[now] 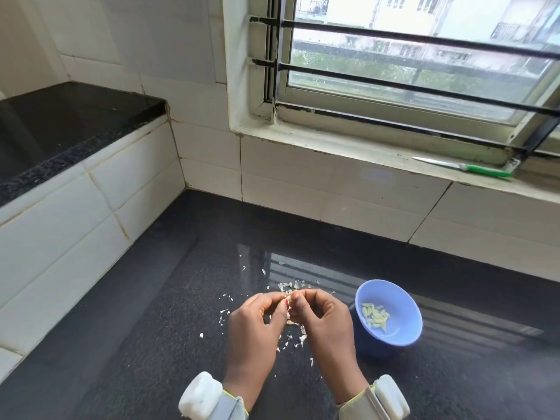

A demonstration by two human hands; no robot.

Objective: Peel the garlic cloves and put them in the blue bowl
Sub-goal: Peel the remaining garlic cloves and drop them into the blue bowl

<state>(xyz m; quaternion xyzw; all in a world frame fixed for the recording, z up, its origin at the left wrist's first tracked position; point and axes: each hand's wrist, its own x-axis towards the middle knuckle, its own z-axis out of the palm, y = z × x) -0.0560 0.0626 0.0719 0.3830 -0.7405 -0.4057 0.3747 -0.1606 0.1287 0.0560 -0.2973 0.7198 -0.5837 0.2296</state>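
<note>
Pinching one garlic clove together, left hand and right hand hover beside the blue bowl of peeled cloves.

Single head-worn view, looking forward and down, near the dark counter, window beyond

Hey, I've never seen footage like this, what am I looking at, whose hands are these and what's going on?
There is one picture, from a camera worn on a person's head, looking down at a dark kitchen counter. No machine is involved: the left hand and right hand together pinch a garlic clove while peeling it. Bits of peel lie scattered around. To the right stands a blue bowl holding peeled cloves. A green-handled knife lies on the windowsill.
</note>
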